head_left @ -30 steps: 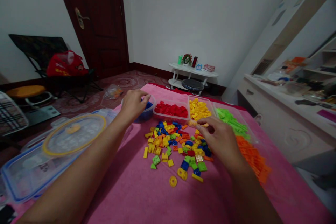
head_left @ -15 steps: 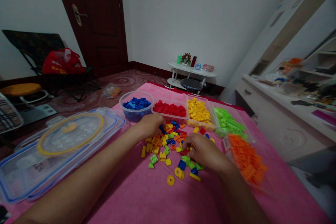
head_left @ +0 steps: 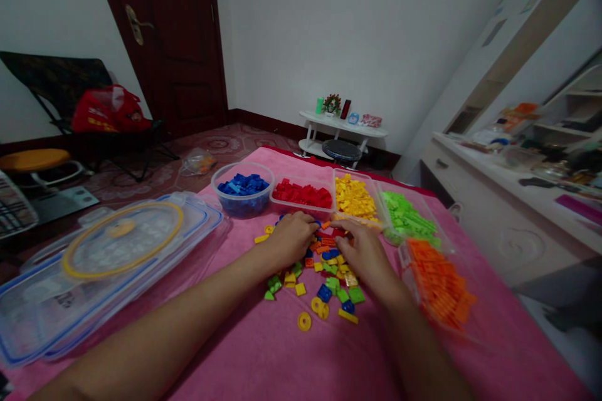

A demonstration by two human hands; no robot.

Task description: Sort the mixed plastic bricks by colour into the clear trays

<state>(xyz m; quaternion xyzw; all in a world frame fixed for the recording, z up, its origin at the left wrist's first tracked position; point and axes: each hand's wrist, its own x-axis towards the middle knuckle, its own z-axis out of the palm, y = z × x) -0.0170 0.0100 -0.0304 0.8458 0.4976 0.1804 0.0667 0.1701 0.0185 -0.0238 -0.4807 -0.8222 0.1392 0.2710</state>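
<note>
A heap of small mixed-colour plastic bricks point(head_left: 324, 276) lies on a pink cloth point(head_left: 263, 351). My left hand point(head_left: 291, 239) rests on the heap's far left part, fingers curled down into the bricks. My right hand point(head_left: 362, 254) sits beside it on the heap's far right part, fingers bent and pinching among the pieces; what either hand grips is hidden. Behind the heap stand a round tub of blue bricks point(head_left: 242, 188), a tray of red bricks point(head_left: 303, 194), a tray of yellow bricks point(head_left: 356, 197), a tray of green bricks point(head_left: 405, 218) and a tray of orange bricks point(head_left: 437, 282).
Clear lids with blue and yellow rims point(head_left: 103, 257) lie stacked at the left of the cloth. A yellow wheel piece point(head_left: 304, 321) lies apart near me. A white drawer unit point(head_left: 508, 213) stands to the right, a dark door point(head_left: 174, 37) and folding chair point(head_left: 70, 106) at the back left.
My left hand came back from the blue tub down onto the heap and then slid right. My right hand moved from the yellow tray to the heap, beside the left.
</note>
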